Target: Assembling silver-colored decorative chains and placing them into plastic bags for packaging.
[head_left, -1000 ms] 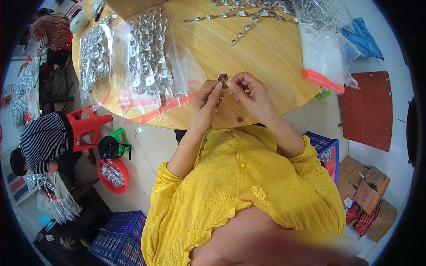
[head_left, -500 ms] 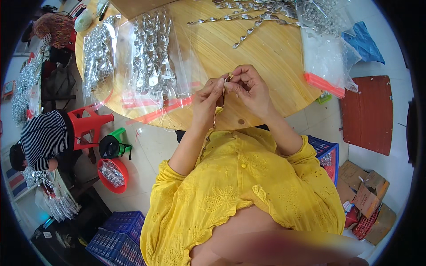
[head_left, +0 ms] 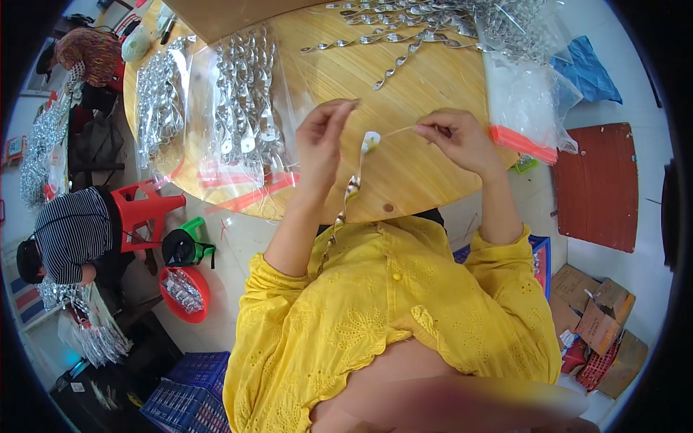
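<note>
A shiny silver twisted strip (head_left: 351, 189) runs from the table edge down toward my lap, its flat end with a hole uppermost. A thin pale string stretches from that end to my right hand (head_left: 460, 142), which pinches it between thumb and fingertips. My left hand (head_left: 321, 144) is raised to the left of the strip, apart from its flat end. Its thumb and fingers are pressed together and slightly blurred; whether they hold a bit of string cannot be made out.
Clear bags of twisted strips (head_left: 245, 101) lie on the round wooden table (head_left: 440, 177) at left. Loose strips (head_left: 390, 36) and red-edged plastic bags (head_left: 520, 108) are at far right, a cardboard box (head_left: 231, 16) behind. Co-workers sit at left near a red basin (head_left: 183, 294).
My hands were together at the strip's end; now they have moved apart, left hand up and left, right hand to the right, drawing the string out. The strip's flat end is now exposed.
</note>
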{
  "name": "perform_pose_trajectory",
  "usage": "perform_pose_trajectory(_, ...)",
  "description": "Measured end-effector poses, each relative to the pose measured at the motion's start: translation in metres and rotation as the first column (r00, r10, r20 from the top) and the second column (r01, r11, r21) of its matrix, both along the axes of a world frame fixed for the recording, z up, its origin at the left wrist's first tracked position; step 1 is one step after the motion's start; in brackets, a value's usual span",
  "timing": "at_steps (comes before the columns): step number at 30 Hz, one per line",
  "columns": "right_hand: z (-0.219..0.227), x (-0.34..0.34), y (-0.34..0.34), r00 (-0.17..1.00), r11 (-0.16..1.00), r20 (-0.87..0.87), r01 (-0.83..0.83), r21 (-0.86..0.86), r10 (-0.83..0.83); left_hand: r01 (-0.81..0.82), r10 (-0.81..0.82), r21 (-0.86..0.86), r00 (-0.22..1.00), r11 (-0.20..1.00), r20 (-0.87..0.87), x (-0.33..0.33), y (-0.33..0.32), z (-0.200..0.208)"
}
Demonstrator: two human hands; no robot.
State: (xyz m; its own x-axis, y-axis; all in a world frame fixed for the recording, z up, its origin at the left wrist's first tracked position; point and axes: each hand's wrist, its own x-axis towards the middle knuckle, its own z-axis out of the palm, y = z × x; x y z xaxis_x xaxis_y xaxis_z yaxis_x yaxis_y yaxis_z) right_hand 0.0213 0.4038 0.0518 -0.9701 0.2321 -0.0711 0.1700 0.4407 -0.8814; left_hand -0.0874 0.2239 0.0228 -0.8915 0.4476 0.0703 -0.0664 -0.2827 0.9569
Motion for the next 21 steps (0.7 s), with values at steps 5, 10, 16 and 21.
perform_pose_trajectory(5,0.028,-0.038,-0.002,0.833,0.847,-0.453,-0.036,0.53,0.318,0.136,-0.139,0.071,0.99,0.988,0.035,0.016,0.038,0.01)
perform_pose_trajectory(10,0.026,-0.029,0.019,0.986,0.993,-0.168,0.033,0.111,-0.013,0.003,-0.002,-0.023,0.999,1.0,0.041,0.003,0.028,0.002)
perform_pose_trajectory(16,0.011,-0.025,0.013,0.939,0.966,-0.265,0.172,-0.191,-0.22,0.002,-0.003,-0.052,1.0,0.999,-0.023,0.001,0.028,-0.002)
perform_pose_trajectory(21,0.027,-0.024,0.003,0.883,0.971,-0.42,0.238,0.019,-0.208,0.021,-0.02,-0.023,0.999,1.0,0.042,0.003,0.035,0.015)
